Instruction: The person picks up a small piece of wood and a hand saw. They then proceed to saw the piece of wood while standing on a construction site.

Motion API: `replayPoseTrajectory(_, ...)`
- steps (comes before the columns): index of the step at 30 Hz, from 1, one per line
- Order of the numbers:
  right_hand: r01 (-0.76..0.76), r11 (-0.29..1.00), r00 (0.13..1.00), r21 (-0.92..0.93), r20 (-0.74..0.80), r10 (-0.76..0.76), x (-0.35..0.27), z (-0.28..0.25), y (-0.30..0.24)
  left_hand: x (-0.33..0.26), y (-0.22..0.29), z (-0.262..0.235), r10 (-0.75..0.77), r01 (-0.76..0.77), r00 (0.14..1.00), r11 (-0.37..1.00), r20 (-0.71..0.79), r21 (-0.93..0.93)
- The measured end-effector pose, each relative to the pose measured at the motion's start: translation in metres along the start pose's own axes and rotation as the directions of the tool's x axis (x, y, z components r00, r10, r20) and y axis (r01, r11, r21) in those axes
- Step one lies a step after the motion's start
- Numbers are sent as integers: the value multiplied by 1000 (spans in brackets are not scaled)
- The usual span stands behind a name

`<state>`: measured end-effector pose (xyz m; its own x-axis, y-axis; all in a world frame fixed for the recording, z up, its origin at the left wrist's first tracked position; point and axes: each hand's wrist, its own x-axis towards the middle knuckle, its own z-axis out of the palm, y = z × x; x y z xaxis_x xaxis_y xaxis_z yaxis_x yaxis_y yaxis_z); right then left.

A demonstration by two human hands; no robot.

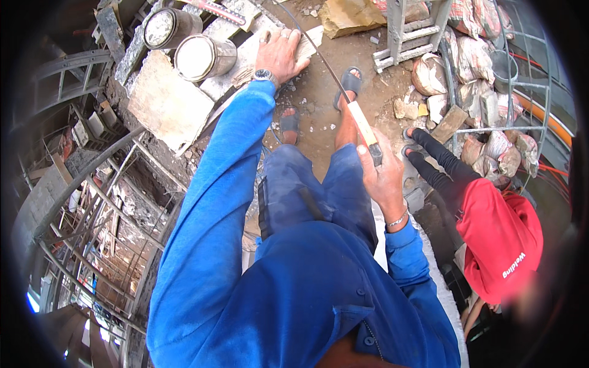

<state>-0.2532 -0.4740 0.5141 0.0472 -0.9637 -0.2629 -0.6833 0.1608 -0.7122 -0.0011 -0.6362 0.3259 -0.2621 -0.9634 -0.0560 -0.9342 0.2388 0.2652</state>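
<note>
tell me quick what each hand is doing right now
Left hand: open, resting flat on a pale slab beside two metal tins.
Right hand: closed around a tool's wooden handle.

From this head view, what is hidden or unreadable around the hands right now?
- Left hand: its palm lies flat on the wall top, so what is under it is hidden.
- Right hand: closed round a wooden handle; the handle's lower end is covered by the hand.
- Thin dark rod: its far end runs off the top edge.
- Two tins: contents unreadable.
- Person in red: partly blurred near the rim.
</note>
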Motion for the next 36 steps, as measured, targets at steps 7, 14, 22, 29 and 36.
replayPoseTrajectory(7,-5,999,996,-54,91,10,13,-15,-2,3,0,13,-8,10,999,997,-35,78)
replayPoseTrajectory(14,-132,990,983,-53,122,137,21,-30,-22,8,2,6,-81,79,995,996,55,32)
replayPoseTrajectory(22,-155,981,971,-121,166,174,25,-36,-23,10,-1,14,-123,122,989,992,87,12)
replayPoseTrajectory(29,-33,990,983,-135,173,57,95,11,-27,11,-3,12,-130,124,976,991,176,44)
replayPoseTrajectory(36,-57,980,978,-190,187,93,168,60,-39,13,-2,10,-147,154,978,987,146,-36)
